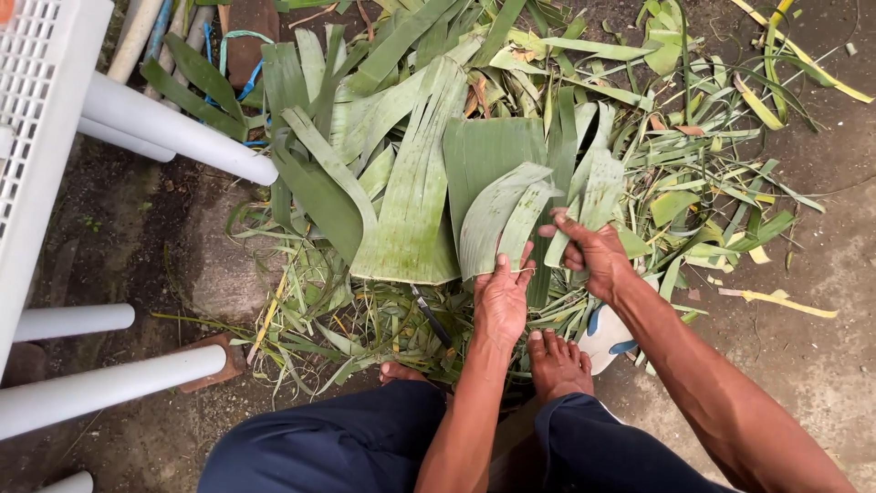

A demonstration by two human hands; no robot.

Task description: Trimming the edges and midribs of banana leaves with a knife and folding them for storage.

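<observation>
The person crouched barefoot over a heap of cut banana leaves [411,183] on the ground. The left hand [501,297] was clenched on the near edge of a pale, folded leaf piece [497,224], and the right hand [593,256] gripped a narrower leaf strip [598,187] just to its right; both pieces rested against the pile. A dark-handled knife [429,315] lay among the scraps just left of the left hand, near the bare feet [557,365]. White plastic chair legs [173,132] stood at the far left. As a judgement, the leaf could split along its ribs if pulled unevenly, and a shifting foot might meet the half-hidden blade.
</observation>
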